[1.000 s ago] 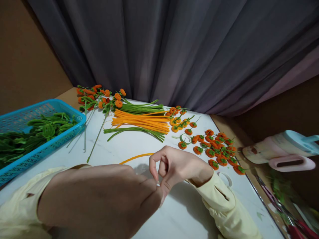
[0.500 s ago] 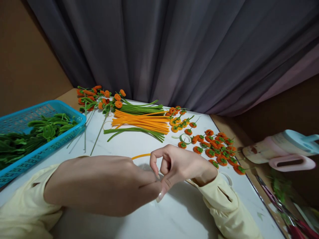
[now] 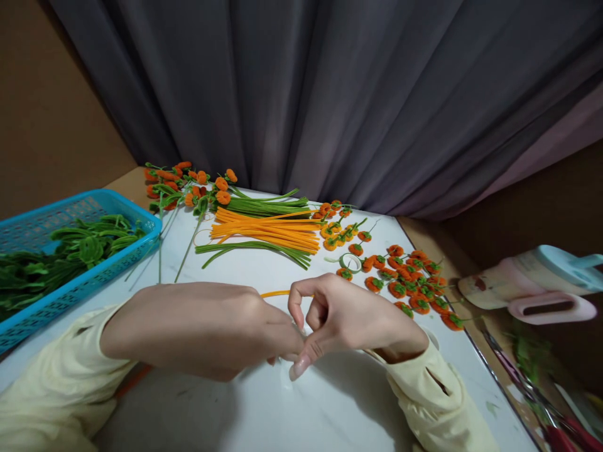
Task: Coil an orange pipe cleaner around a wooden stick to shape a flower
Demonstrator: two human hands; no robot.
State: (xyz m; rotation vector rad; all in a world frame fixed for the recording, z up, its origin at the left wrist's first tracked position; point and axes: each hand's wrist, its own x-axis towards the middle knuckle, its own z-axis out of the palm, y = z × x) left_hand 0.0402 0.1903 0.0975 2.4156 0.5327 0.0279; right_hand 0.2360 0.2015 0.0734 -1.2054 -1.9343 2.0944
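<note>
Fingers of the left hand [image 3: 198, 329] and right hand [image 3: 351, 317] meet, curled inward; how tightly they close and what they grip cannot be told. One orange strip [image 3: 276, 293] arcs just beyond them. Farther past lies an orange bundle [image 3: 268, 231]; rightward, flowers [image 3: 397, 289]; leftward, a blue basket [image 3: 94, 279].

The orange stem [image 3: 274, 293], slim and gently bowed, shows as a short stretch just beyond the left fingers [image 3: 281, 336] and right fingers [image 3: 296, 305], its ends hidden behind them. A blurred orange strip [image 3: 134, 380] slants out well left of the left fingers; whether it is the same stem cannot be told.
</note>
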